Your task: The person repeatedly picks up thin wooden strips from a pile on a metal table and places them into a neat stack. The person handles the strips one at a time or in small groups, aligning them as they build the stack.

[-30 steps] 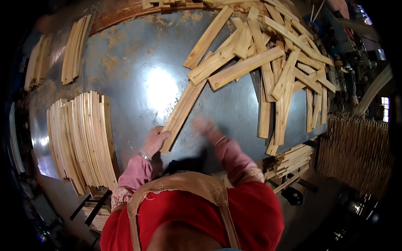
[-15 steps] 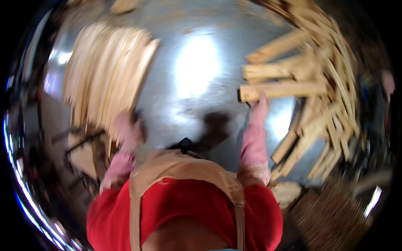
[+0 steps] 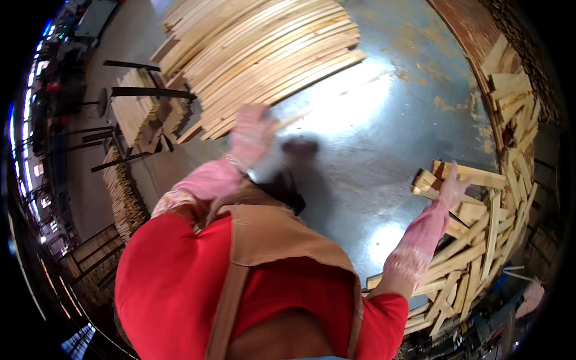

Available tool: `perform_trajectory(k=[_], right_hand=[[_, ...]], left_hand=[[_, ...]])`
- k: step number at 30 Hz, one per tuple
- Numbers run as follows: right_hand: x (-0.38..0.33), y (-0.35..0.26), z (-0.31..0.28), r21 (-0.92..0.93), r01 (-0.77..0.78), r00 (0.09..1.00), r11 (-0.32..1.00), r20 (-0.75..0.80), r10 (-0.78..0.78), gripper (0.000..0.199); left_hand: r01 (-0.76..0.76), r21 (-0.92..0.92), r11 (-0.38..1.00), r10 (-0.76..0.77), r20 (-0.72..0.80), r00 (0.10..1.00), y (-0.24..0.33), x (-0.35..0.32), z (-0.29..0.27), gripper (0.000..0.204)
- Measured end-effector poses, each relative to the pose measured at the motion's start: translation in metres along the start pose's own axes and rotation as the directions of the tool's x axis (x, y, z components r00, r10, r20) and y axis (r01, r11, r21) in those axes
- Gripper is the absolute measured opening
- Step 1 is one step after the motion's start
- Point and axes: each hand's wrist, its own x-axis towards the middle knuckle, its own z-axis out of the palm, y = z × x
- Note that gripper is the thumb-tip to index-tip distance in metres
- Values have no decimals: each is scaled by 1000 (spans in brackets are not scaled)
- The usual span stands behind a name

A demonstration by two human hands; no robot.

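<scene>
At the near end of a row of pale wooden strips (image 3: 270, 54), my left hand (image 3: 252, 135) is smeared by motion, its fingers unclear. A faint pale streak runs from it over the metal tabletop (image 3: 360, 174); I cannot tell whether it is a strip in the hand. Over to the right, my right hand (image 3: 453, 191) has its fingers over a short wooden block (image 3: 480, 176), at the edge of a loose heap of wood pieces (image 3: 474, 252). Another block (image 3: 427, 182) lies under and beside that hand.
Behind the left hand, stacked wood (image 3: 135, 105) sits among dark metal bars (image 3: 150, 92). A brown raised edge (image 3: 465, 42) borders the far right of the table. Sawdust patches (image 3: 447, 105) mark the metal. Further stacked wood (image 3: 123, 198) stands at the left.
My view has turned, so the strip row appears higher and the heap lower right. My left hand has come away from the side of the row; my right hand remains at a block by the heap.
</scene>
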Motion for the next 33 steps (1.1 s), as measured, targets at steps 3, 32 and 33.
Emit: perform_trajectory(k=[3,32,33], right_hand=[[34,-18,13,-123,-211,949,970,212,233,123],[-177,104,-47,-202,-696,686,689,93,721,115],[-181,104,-50,-117,-682,713,722,113,692,113]], left_hand=[[232,307,923,-283,134,950,-57,-10,-19,85],[69,-234,970,63,512,856,76,-15,-5,40],[-292,28,956,274,267,924,39,-22,-12,39]])
